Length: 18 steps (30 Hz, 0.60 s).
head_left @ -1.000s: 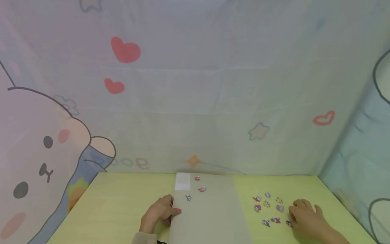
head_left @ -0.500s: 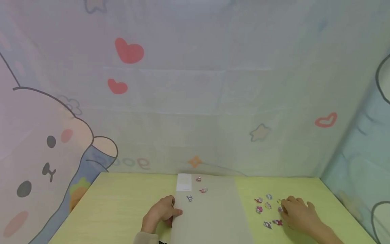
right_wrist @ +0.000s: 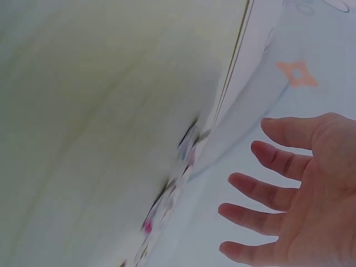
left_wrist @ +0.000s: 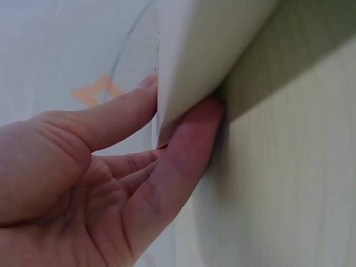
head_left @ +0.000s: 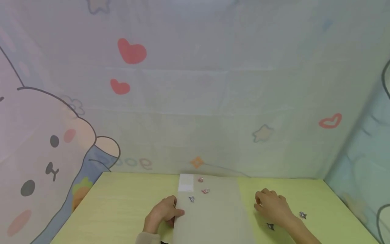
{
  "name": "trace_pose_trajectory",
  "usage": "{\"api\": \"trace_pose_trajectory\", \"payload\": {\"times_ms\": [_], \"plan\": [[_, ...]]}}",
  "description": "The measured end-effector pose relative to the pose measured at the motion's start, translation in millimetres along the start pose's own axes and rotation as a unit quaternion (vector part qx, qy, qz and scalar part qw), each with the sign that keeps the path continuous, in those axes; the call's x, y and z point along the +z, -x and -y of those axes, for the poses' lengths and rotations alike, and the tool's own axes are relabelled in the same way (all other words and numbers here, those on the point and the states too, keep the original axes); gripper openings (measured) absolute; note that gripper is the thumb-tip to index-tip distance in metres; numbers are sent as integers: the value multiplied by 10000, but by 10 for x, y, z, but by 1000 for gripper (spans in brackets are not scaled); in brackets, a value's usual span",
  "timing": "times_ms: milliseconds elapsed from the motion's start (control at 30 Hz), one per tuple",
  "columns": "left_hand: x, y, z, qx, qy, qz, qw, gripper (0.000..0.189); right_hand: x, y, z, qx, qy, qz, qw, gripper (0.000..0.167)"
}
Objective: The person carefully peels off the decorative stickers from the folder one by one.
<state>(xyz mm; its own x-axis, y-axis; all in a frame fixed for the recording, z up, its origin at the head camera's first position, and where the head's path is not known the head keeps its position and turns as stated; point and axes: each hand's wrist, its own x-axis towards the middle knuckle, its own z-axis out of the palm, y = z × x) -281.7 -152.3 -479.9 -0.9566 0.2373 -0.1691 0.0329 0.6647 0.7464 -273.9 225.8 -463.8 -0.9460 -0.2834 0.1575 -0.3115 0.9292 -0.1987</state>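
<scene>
In the head view, my left hand (head_left: 163,210) grips the left edge of a pale off-white board (head_left: 213,220), its thumb on top. The left wrist view shows fingers (left_wrist: 192,139) tucked beneath that edge. Three small cartoon stickers sit near the board's far end: a pink one (head_left: 200,179), a red one (head_left: 205,191) and a dark one (head_left: 192,199). My right hand (head_left: 274,207) is over the loose stickers right of the board, hiding most of them. The right wrist view has its fingers (right_wrist: 261,189) spread, holding nothing, apart from the blurred stickers (right_wrist: 158,208).
A dark sticker (head_left: 270,226) lies just below my right hand, and another (head_left: 302,215) lies right of the wrist. A white label (head_left: 186,183) marks the board's far left corner. Behind the yellow table (head_left: 131,193) hangs a printed cloth (head_left: 182,135).
My right hand has moved left across the loose stickers, uncovering one on the right and covering others. My left hand keeps its grip on the board. The whole view has shifted slightly.
</scene>
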Motion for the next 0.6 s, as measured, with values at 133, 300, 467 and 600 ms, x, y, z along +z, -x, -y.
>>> {"api": "trace_pose_trajectory", "payload": {"times_ms": [133,300,467,600], "plan": [[24,8,8,-26,35,6,10000,24,89,-103,190,-192,-29,-292,9994,15],[48,12,13,-19,41,49,10000,25,184,-272,457,-242,-186,-428,9986,15],[27,17,8,-28,-59,66,10000,27,259,-462,706,-249,-386,-371,9983,11],[0,28,4,-15,-63,34,10000,27,319,-611,877,-360,-440,-183,9982,14]]}}
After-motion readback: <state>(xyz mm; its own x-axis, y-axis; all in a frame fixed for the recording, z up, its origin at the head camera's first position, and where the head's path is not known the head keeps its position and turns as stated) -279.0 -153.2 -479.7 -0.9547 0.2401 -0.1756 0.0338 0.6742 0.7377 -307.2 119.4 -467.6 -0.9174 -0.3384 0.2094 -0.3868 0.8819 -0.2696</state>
